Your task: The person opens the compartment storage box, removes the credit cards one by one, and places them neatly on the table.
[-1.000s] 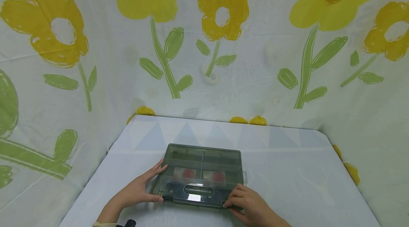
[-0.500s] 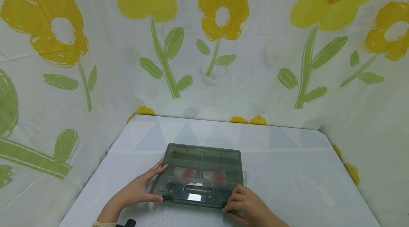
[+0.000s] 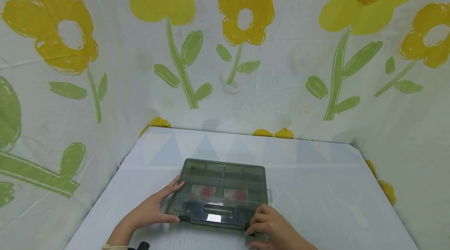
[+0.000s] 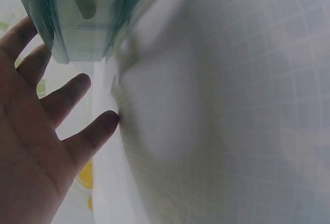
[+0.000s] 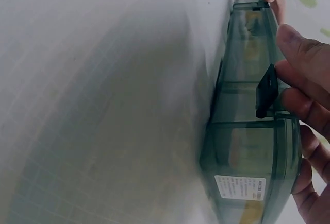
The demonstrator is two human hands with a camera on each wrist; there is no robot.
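Observation:
A dark green translucent compartment box (image 3: 242, 172) with a handle (image 3: 218, 209) lies lid shut on the table. Two small clear packets with red contents, a left packet (image 3: 203, 191) and a right packet (image 3: 236, 195), show through the lid. My left hand (image 3: 149, 209) is spread at the box's left side, thumb at the near left corner, index finger on the lid edge. My right hand (image 3: 272, 224) curls its fingers at the near right corner. In the right wrist view, a black latch (image 5: 266, 92) stands swung out from the front, with fingertips against it and the thumb apart.
The white table (image 3: 316, 195) has a pale printed pattern. Behind and beside it hangs a white curtain (image 3: 281, 86) with yellow flowers. A white label (image 5: 240, 188) is stuck on the box's side. A small black object (image 3: 143, 245) shows by the left wrist.
My right fingers have shifted slightly down and outward at the near right corner, the thumb has drawn away, and the dark latch has tilted outward. The left hand and box stay put.

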